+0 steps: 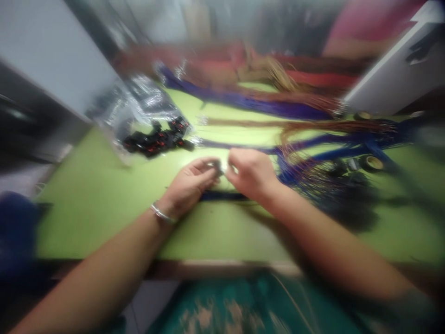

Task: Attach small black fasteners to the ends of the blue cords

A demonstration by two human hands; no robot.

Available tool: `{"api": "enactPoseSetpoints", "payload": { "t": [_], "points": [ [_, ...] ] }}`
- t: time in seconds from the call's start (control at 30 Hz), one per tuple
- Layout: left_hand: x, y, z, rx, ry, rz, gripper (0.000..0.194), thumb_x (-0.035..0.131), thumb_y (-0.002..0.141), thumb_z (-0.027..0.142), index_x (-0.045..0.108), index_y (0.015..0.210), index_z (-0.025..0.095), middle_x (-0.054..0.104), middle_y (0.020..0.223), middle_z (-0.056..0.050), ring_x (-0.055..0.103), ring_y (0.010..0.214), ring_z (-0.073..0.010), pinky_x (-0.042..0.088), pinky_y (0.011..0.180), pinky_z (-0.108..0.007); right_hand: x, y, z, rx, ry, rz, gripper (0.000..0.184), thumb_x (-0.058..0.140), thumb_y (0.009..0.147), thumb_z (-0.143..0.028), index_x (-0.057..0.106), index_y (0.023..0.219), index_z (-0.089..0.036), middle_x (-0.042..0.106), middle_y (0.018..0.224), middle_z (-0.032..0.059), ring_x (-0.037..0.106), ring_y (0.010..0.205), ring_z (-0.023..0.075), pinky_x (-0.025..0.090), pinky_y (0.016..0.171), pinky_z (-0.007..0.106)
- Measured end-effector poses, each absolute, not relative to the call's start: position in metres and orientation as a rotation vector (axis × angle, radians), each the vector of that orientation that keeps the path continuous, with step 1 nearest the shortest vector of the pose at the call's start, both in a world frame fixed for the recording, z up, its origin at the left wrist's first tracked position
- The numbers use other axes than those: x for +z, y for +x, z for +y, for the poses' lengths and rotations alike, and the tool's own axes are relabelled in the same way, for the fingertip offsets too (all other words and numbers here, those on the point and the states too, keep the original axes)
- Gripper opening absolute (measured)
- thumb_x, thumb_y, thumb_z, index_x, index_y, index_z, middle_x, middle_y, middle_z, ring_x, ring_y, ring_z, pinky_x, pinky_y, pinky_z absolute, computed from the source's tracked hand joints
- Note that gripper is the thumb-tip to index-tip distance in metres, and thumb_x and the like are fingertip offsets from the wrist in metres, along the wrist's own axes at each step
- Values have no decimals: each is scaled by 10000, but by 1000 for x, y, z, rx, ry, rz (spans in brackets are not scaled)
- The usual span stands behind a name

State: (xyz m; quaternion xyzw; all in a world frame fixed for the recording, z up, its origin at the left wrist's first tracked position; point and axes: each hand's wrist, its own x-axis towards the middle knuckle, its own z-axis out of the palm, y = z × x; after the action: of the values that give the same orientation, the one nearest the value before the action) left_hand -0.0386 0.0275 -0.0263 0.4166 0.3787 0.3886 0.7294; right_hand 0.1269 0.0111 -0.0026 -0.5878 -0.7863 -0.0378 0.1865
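My left hand point(190, 183), a metal bangle on its wrist, pinches a small dark connector point(217, 168) at its fingertips over the green table point(97, 199). My right hand point(251, 172) is closed close beside it, fingers curled toward the same connector, above a blue wire bundle point(222, 196) that lies under both hands. The picture is blurred, so whether the right fingers hold a wire is unclear.
A pile of black and red connectors point(156, 138) lies on a clear plastic bag point(139, 104) at the left. Blue, brown and red wire bundles point(264, 104) cross the back and right. Tape rolls point(371, 162) sit at the right. Another person in pink point(368, 25) is behind.
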Motion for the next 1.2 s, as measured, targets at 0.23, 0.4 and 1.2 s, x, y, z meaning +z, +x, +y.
{"api": "enactPoseSetpoints", "payload": {
  "t": [0.23,0.4,1.2],
  "points": [
    [-30,-40,31,799,839,741,356,710,706,155,629,1053,143,641,870,-48,579,674,-76,485,636,-184,-1,120,7,-177,-1662,-2240,139,462,791,-226,580,813,-156,628,724,71,525,666,178,239,549,284],
    [-30,-40,31,806,822,737,331,703,712,156,631,1035,155,636,854,-40,581,686,-79,484,649,-188,0,122,8,-169,-1639,-2206,137,462,792,-230,583,803,-166,624,699,62,524,644,176,230,539,287],
    [-26,-38,27,840,893,833,340,732,684,182,639,1009,154,643,895,-39,588,684,-82,494,653,-208,-9,134,18,579,-1419,-1875,109,530,729,-161,632,691,-151,612,633,-12,505,584,84,360,589,189]
  ]
}}
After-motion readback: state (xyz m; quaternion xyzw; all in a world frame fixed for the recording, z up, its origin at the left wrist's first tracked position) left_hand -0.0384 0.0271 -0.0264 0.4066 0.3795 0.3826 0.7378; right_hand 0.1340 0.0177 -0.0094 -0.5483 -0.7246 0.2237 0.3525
